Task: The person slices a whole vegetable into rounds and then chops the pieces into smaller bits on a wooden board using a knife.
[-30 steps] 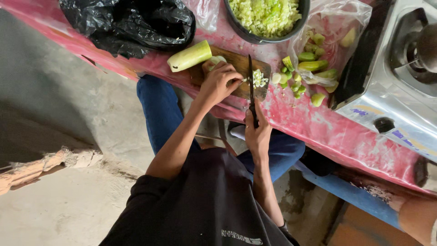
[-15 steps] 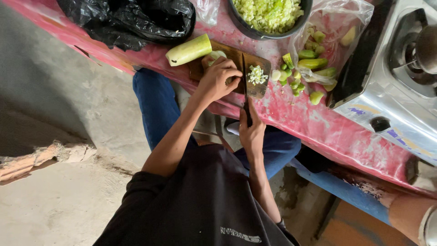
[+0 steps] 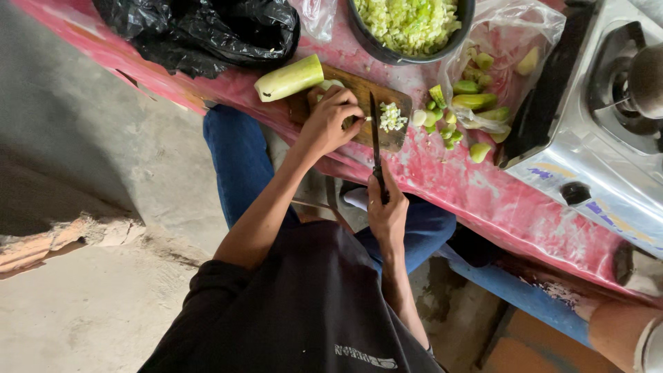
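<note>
Knife point(image 3: 375, 135) in right hand point(image 3: 387, 211), probably dicing.

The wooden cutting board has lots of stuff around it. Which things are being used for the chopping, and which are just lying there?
In use:
- brown wooden cutting board
- long dark knife in the right hand
- pale green vegetable piece under the left hand
- small heap of chopped bits
- dark bowl of chopped greens

Lying about:
- crumpled black plastic bag
- silver gas stove
- clear plastic bag of green scraps

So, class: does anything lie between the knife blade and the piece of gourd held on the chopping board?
Nothing visible does. The knife in the right hand lies right beside the left hand pressing the gourd piece; the chopped heap lies on the blade's far side.
</note>
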